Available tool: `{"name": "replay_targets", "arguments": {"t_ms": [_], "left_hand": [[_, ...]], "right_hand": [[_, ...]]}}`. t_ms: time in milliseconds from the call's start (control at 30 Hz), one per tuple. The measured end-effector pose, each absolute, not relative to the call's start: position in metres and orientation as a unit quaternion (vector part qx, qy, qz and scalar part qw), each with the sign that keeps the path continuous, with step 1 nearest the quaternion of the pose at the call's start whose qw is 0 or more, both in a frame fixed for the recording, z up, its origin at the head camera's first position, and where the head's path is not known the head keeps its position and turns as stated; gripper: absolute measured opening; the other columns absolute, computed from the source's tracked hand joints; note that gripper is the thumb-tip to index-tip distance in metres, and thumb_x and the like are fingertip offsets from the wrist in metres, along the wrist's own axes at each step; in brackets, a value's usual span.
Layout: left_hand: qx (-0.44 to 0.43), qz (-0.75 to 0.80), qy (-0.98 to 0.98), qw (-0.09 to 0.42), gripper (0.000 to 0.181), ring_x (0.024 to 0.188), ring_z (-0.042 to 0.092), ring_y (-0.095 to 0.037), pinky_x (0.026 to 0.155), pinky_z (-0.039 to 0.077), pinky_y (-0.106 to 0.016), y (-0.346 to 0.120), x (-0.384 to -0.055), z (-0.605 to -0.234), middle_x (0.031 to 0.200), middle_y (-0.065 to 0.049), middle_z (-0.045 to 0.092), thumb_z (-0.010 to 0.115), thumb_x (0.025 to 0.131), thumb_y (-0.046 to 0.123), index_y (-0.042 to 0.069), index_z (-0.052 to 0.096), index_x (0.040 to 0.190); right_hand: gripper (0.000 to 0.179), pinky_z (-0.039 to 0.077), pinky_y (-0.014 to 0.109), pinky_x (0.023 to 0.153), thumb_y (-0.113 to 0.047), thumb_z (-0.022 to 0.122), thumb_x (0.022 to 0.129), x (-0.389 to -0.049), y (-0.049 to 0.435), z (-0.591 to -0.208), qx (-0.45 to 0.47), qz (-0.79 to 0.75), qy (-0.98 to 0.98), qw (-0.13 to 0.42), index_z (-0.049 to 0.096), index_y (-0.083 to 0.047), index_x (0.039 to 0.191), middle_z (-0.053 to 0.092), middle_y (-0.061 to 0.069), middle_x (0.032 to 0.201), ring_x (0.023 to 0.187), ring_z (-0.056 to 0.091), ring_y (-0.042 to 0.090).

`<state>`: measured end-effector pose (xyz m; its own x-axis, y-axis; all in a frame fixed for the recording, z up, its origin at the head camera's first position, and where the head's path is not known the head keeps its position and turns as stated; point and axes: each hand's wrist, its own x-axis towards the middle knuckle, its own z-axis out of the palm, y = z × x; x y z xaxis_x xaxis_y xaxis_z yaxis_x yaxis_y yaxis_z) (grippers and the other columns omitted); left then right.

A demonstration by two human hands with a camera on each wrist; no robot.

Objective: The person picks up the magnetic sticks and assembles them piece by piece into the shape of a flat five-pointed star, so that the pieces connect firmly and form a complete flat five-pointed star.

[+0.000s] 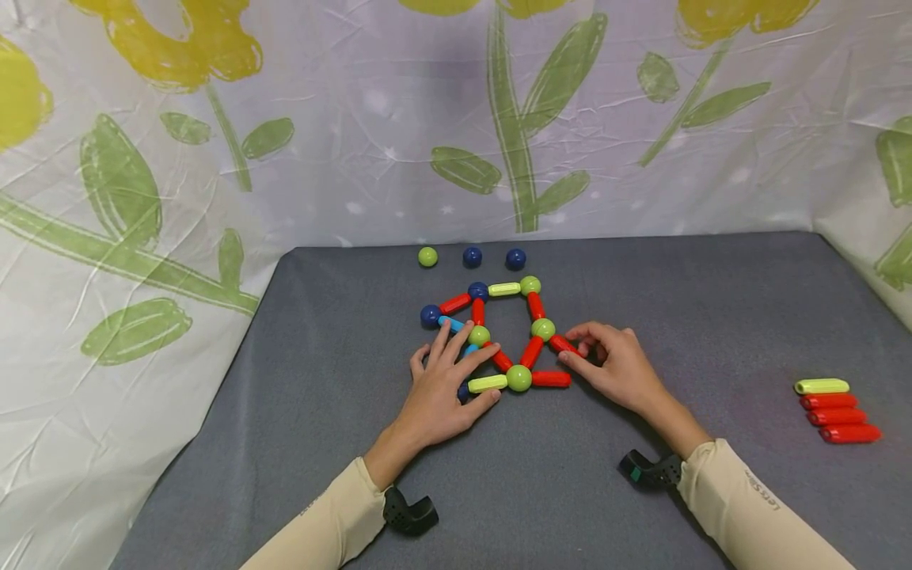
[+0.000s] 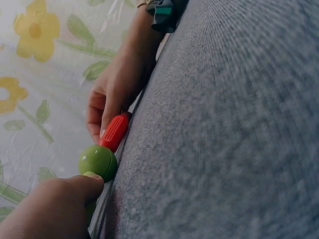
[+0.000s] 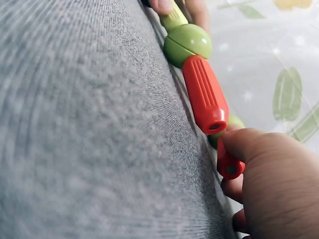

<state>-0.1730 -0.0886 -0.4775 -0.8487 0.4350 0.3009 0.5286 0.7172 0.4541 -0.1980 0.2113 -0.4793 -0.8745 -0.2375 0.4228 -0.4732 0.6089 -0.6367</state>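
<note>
A flat frame of magnetic rods and balls lies on the grey cloth. My right hand (image 1: 616, 368) pinches a red magnetic rod (image 1: 565, 345) between thumb and fingers, its inner end at a green ball (image 1: 543, 329). In the right wrist view the hollow end of that red rod shows beside the thumb. My left hand (image 1: 445, 392) spreads straight fingers over the frame's left side, partly hiding blue rods and a dark blue ball (image 1: 464, 392). Its thumb lies beside a yellow-green rod (image 1: 488, 384). Another red rod (image 1: 552, 379) sticks out rightward from the lower green ball (image 1: 519, 378).
Behind the frame stand a loose green ball (image 1: 427, 256) and two dark blue balls, one (image 1: 473, 256) left of the other (image 1: 516, 259). Far right, a yellow-green rod (image 1: 822, 386) lies above a stack of red rods (image 1: 834, 416). A flowered curtain (image 1: 342, 142) hangs behind.
</note>
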Motion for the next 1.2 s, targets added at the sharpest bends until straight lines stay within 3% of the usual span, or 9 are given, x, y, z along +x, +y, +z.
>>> {"name": "replay_targets", "arguments": {"t_ms": [300,567,1200], "left_hand": [[-0.266,-0.271,-0.92,0.092,0.057,0.159,0.01,-0.04,0.112,0.014,-0.073,-0.0879,-0.1737,-0.4781,0.169,-0.01,0.027,0.069,0.094,0.047,0.033,0.055,0.147],[-0.265,-0.274,-0.92,0.09,0.057,0.159,0.01,-0.04,0.111,0.013,-0.073,-0.0887,-0.1727,-0.4772,0.169,-0.01,0.027,0.068,0.094,0.048,0.033,0.055,0.147],[-0.266,-0.28,-0.918,0.09,0.056,0.159,0.01,-0.039,0.111,0.013,-0.073,-0.0887,-0.1738,-0.4773,0.168,-0.01,0.028,0.068,0.094,0.046,0.032,0.056,0.146]], "right_hand": [[0.022,0.027,0.031,0.077,-0.02,0.081,0.088,-0.197,0.2108,-0.4777,0.203,0.402,-0.884,0.123,0.071,-0.014,0.107,0.061,-0.007,0.077,0.058,0.044,0.006],[0.014,0.028,0.029,0.077,-0.008,0.068,0.096,-0.1978,0.2122,-0.4796,0.21,0.438,-0.865,0.122,0.072,-0.012,0.108,0.067,-0.005,0.076,0.059,0.049,0.004],[0.012,0.033,0.029,0.076,-0.005,0.07,0.093,-0.1972,0.213,-0.4784,0.237,0.47,-0.843,0.109,0.071,-0.012,0.103,0.068,-0.004,0.077,0.06,0.054,0.004]]}}
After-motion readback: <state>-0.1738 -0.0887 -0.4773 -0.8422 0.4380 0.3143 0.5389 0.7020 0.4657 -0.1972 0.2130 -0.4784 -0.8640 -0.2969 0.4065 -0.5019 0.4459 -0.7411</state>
